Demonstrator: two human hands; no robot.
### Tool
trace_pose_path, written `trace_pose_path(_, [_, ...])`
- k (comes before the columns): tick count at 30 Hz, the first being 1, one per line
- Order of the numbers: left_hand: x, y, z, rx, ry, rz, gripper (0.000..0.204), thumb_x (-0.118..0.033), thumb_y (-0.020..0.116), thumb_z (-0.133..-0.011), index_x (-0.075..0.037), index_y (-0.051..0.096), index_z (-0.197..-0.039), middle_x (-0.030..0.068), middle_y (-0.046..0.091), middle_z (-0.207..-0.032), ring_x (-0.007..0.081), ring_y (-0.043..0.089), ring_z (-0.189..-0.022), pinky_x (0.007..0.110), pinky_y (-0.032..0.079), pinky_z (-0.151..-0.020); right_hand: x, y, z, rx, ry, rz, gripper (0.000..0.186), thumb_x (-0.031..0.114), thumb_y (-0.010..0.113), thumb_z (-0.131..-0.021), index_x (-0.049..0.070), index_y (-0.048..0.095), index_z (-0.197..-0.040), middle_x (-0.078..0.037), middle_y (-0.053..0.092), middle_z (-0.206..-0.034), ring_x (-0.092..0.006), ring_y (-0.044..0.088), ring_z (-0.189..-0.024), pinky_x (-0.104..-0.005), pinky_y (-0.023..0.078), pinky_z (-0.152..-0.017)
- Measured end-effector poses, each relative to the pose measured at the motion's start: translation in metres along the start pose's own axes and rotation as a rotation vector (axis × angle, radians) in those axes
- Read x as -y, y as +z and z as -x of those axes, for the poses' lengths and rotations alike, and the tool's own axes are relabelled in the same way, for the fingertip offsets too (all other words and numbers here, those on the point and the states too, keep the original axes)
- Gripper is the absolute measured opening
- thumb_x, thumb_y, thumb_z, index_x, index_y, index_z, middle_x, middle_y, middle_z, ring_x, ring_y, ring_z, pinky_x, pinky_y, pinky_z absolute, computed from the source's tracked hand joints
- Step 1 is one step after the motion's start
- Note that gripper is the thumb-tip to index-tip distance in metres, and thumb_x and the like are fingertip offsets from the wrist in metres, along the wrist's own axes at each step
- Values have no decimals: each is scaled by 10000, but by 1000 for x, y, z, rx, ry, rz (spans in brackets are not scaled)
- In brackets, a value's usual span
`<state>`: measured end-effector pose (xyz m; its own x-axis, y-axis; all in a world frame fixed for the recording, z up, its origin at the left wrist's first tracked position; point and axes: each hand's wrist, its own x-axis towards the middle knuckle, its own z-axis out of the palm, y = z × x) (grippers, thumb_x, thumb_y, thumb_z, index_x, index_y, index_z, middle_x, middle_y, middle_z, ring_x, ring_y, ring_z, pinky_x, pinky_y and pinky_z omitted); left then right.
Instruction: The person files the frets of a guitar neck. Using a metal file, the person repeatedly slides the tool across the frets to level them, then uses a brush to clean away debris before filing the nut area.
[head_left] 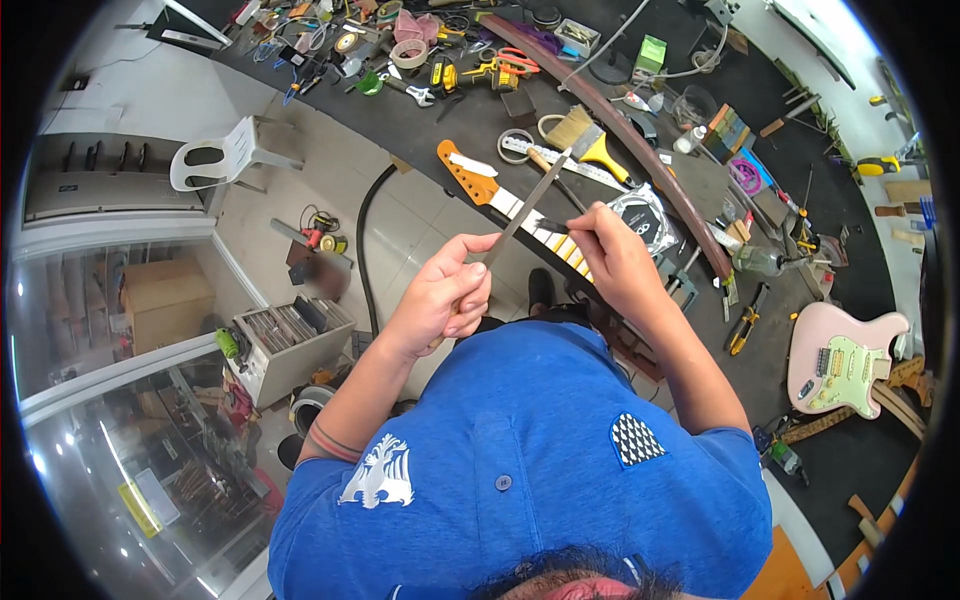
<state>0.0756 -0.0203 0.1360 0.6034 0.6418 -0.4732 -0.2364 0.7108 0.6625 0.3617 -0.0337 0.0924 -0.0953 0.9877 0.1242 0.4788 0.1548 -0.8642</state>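
Note:
My left hand [447,298] is closed on a long, thin metal file [532,199], which slants up and away to the right. In the fingers of my right hand [622,262] is a small dark piece [551,226], pinched close beside the file; its kind I cannot make out. Below both hands lies a guitar neck [508,203] with an orange-brown headstock [462,170] and pale strips across its fretboard. Part of the neck is hidden behind my right hand. Just beyond the file rests a wide brush with a yellow handle [605,158].
The dark bench [400,125] holds tape rolls [408,54], an adjustable wrench [412,92], a clear round package [642,218] and pliers [748,318]. A long reddish-brown wooden piece [625,125] crosses it. At right lies a pink guitar body [838,355]. A white chair [222,155] stands left.

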Motion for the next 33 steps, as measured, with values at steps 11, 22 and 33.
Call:
trace_pose_path(11, [2,-10,-4,9,-32,-34,410,-149,488,-1204,-86,487,-1609,1,497,-770,43,384,-450,223,330,-411,-2,10,-13,-87,-19,39,117,103,691,-1087,12,671,-1158,-202,722,-1061,-434,739,-1006,-487,591,-839])
trace_pose_path(22, [-12,-18,1,14,15,7,417,-140,489,-1203,-100,509,-1617,3,496,-765,44,365,-441,229,306,-404,-29,2,-30,-166,-43,66,132,108,703,-1092,9,652,-1162,-205,730,-1054,-418,740,-1020,-476,583,-885])
trace_pose_path(33, [-28,-35,3,-14,55,-155,461,-120,515,-1185,-110,508,-1646,1,506,-747,47,398,-475,229,345,-443,-37,-9,-44,-198,115,71,177,164,670,-1125,-5,641,-1173,-219,752,-1087,-435,736,-1057,-485,565,-926])
